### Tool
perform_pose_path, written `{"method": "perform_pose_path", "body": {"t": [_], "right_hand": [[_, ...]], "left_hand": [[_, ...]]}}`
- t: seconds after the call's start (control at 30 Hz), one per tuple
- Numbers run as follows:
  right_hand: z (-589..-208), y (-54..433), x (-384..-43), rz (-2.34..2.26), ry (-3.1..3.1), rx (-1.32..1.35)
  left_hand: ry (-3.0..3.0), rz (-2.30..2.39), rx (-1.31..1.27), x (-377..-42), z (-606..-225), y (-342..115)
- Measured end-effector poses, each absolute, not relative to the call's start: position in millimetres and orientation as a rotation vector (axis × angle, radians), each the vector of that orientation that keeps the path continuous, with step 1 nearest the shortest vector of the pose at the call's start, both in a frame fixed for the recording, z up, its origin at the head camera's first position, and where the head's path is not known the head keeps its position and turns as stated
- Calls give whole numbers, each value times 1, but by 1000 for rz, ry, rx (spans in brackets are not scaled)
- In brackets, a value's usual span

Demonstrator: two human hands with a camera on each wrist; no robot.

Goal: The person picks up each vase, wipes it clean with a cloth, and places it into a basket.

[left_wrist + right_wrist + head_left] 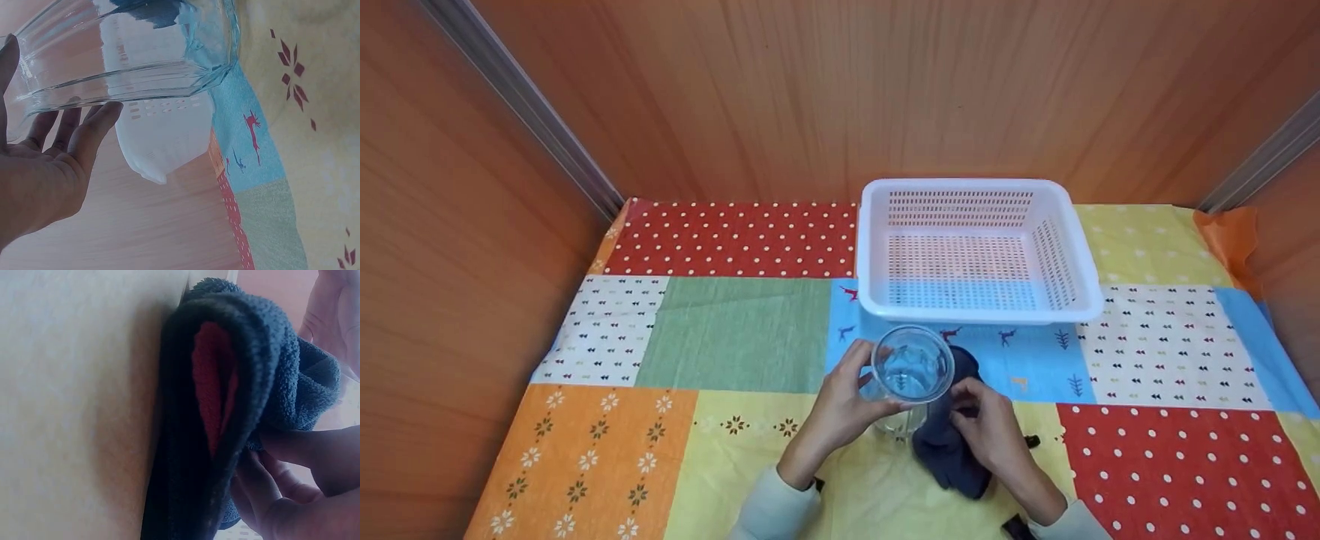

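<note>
A clear glass cup [913, 369] is in my left hand [844, 405], its round rim tipped toward the head camera. Thumb and fingers lie on opposite sides of the glass. The left wrist view shows the cup's angular clear wall [152, 84] above the fingers [93, 135]. Right beside the cup, my right hand [991, 426] pinches a dark navy cloth [952, 454] between thumb and fingers. In the right wrist view the cloth [275, 360] looks fuzzy, with a folded edge and red [208, 382] showing inside the fold. Whether the cloth touches the glass, I cannot tell.
A white plastic basket [982, 313] with slotted walls stands just behind the hands. Beneath everything lies a patchwork tablecloth [742, 330]. A wood-grain panel [810, 97] rises along the back, with others at the left and right.
</note>
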State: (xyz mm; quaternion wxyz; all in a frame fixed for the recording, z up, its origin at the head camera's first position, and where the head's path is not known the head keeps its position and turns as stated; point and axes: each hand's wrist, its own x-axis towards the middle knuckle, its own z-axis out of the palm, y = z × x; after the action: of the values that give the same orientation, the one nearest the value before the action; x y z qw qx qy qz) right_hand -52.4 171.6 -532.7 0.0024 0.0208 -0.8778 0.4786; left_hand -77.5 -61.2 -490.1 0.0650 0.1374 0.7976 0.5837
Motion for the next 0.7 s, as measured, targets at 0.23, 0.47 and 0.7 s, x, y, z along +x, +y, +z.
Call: {"method": "perform_pose_path", "body": {"t": [0.23,0.47,0.7], "right_hand": [[-535,170,-50,1592,-2704,35],[-525,167,-46,1698,-2588,11],[-495,165,-45,1786,-2494,29]], "left_hand": [[2397,1767,422,-77,-491,-62],[2401,1763,417,-77,-491,-62],[2410,1766,429,-78,-491,-60]]}}
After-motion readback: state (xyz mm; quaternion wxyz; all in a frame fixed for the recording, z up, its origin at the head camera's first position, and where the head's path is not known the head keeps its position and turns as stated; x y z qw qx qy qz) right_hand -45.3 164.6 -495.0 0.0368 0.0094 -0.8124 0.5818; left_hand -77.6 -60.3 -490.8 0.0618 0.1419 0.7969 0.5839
